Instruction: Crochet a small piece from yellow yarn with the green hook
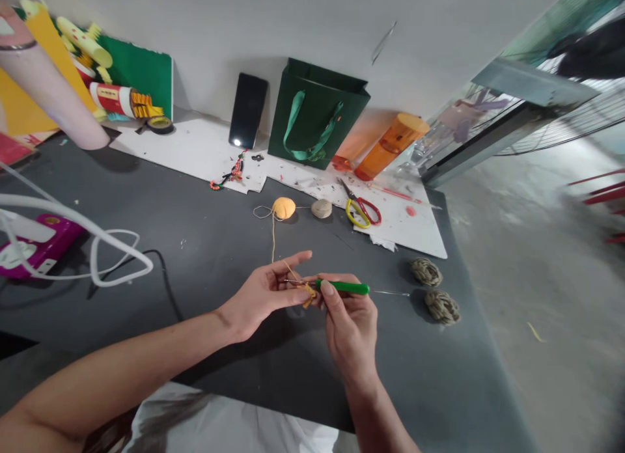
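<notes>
My left hand [266, 295] pinches a small piece of yellow crochet [309, 295] between thumb and fingers, its index finger stretched out with yellow yarn running over it. In my right hand [350, 323] is a crochet hook with a green handle [349, 287], its metal tip at the yellow piece. The yarn leads up from my left hand to a yellow yarn ball [284, 208]. Beside that ball lies a beige yarn ball [321, 209]. A thin metal needle [390, 292] lies to the right of the green handle.
Red-and-yellow scissors [360, 209] lie on a white board [415, 228]. Behind stand a phone [248, 111], a dark green bag [317, 114] and an orange bottle [390, 147]. Two olive yarn bundles [442, 307] sit right. White cables [97, 232] loop at left.
</notes>
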### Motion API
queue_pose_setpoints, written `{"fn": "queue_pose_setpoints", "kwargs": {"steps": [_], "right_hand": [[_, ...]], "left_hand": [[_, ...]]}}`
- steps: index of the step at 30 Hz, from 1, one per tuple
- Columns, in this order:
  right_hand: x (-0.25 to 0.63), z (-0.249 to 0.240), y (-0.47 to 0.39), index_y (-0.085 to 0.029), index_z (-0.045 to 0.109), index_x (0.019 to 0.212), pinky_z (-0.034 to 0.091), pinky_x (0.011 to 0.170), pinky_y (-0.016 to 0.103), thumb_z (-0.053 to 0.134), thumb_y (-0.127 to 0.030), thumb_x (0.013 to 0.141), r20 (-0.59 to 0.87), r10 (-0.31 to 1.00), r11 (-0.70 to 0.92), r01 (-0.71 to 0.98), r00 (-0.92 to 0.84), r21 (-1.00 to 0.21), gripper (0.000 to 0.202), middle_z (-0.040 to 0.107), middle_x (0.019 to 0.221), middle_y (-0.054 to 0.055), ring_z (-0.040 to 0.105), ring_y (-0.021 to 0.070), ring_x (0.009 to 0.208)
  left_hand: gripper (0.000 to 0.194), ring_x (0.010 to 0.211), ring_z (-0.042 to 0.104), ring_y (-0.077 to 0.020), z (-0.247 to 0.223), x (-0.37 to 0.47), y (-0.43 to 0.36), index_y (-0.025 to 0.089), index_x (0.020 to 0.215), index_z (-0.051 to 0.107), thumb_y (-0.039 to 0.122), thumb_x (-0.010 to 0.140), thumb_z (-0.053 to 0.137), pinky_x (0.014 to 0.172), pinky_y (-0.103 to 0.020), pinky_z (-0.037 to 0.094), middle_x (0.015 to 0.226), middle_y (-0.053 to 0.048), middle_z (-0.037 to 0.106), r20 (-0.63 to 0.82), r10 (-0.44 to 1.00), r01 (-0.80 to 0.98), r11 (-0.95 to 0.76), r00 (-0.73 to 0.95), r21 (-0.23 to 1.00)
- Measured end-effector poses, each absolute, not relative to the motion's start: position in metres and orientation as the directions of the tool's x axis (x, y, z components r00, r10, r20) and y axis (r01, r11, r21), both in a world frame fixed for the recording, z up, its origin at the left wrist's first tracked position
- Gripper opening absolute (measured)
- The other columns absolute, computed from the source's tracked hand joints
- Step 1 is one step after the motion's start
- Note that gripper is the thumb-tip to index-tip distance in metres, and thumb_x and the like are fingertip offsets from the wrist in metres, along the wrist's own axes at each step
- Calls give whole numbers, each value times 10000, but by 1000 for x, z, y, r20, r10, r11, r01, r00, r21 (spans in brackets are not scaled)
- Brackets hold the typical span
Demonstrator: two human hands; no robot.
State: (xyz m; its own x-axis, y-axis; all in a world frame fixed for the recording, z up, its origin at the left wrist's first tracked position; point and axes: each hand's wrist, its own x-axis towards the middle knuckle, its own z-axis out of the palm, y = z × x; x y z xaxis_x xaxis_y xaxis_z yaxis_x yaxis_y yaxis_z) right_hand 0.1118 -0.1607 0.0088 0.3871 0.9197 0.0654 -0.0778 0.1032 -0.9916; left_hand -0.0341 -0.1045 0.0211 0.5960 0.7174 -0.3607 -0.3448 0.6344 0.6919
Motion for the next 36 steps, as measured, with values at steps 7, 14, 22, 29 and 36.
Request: {"fn": "queue_pose_setpoints", "kwargs": {"steps": [7,14,22,29,36], "right_hand": [[108,8,-167,-310,807,1018,623,709,336,719,-138,910,442,840,334,343,315,-878,221,840,952,33,776,201,803],[106,8,-169,-345,796,1040,627,722,374,714,-137,924,452,835,412,187,314,-892,252,846,1048,30,799,231,881],[106,15,-161,-258,776,871,497,466,241,799,-355,880,143,916,230,-200,374,-952,101,837,839,27,633,112,488],[106,17,-159,-266,774,874,478,454,218,809,-333,871,132,924,239,-275,358,-931,76,824,806,1,601,92,464],[108,16,-160,-253,762,876,460,434,217,810,-352,862,90,922,213,-298,377,-931,111,795,766,2,606,103,484]], "left_hand": [[709,746,602,-118,25,-34,-104,239,1325,711,208,656,942,878,-342,454,723,57,626,-367,729,-384,640,578,665],[725,753,621,-104,27,-34,-104,244,1307,720,210,626,966,883,-327,445,737,58,678,-389,695,-405,689,604,602],[657,763,621,-115,26,-36,-104,250,1266,743,194,645,952,884,-342,415,815,33,713,-385,647,-396,732,658,554],[552,765,602,-114,26,-36,-104,262,1163,793,249,639,965,852,-331,392,782,43,693,-373,656,-406,723,656,559],[524,798,621,-122,29,-35,-102,265,1106,815,264,608,981,876,-326,399,815,24,732,-376,649,-393,727,661,563]]}}
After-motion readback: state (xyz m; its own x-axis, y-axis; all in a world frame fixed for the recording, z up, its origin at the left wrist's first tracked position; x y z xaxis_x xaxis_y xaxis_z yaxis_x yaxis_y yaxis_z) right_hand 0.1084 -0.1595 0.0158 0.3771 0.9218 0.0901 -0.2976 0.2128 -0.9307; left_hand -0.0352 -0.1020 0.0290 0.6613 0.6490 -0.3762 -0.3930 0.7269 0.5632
